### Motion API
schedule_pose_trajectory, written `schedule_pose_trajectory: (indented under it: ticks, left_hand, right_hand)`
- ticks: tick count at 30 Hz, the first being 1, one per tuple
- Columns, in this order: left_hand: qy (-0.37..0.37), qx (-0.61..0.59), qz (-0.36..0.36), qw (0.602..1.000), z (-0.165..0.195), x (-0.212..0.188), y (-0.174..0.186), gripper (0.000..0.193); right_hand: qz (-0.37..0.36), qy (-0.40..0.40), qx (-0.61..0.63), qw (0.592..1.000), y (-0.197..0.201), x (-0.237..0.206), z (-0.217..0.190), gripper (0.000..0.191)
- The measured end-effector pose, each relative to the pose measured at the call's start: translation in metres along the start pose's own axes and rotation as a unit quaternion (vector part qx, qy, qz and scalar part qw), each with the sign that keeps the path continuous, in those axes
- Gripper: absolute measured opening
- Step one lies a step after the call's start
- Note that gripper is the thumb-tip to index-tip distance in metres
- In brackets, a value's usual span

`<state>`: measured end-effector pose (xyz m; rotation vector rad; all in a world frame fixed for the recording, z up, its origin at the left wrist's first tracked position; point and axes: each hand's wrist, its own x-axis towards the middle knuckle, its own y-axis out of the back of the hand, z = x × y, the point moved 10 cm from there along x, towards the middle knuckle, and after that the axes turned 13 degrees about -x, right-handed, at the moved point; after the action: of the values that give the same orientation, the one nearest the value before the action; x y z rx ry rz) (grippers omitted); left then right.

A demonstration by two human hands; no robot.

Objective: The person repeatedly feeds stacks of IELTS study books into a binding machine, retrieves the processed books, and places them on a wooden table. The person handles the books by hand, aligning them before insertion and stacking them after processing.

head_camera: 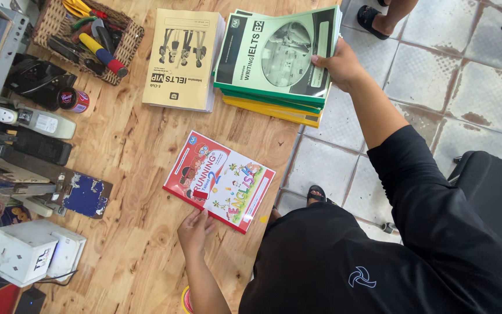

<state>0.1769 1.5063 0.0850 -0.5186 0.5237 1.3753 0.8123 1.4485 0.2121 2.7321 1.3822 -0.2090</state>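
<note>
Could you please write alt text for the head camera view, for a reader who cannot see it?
Seen from above, a person's left hand touches a red-and-white children's book on a wooden table, while the right hand grips the top green book of a stack. A yellow book lies beside it.

Hidden: books under my green book [274,52], edges only | cut off: wicker basket [129,40] at top, sandalled foot [373,17] upper right

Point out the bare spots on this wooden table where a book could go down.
Bare wood lies between the yellow book, the red book and the left-edge clutter. More lies below the left hand, beside the white box. The tool basket corner is crowded.
</note>
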Motion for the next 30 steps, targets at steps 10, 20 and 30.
schedule_pose_trajectory:
  ticks: [10,20,30]
  left_hand:
    - [-0.005,-0.002,0.015,1.0,0.011,0.001,0.0,0.054]
    - [-0.008,-0.03,0.01,0.999,0.009,-0.005,-0.008,0.06]
    - [0.023,-0.177,-0.034,0.983,-0.008,-0.02,-0.023,0.058]
  right_hand:
    - [0.159,-0.031,-0.496,0.853,0.022,-0.002,-0.019,0.074]
    - [0.229,0.319,-0.516,0.761,-0.067,-0.126,-0.114,0.054]
    - [-0.094,0.113,-0.449,0.881,-0.241,-0.194,0.051,0.056]
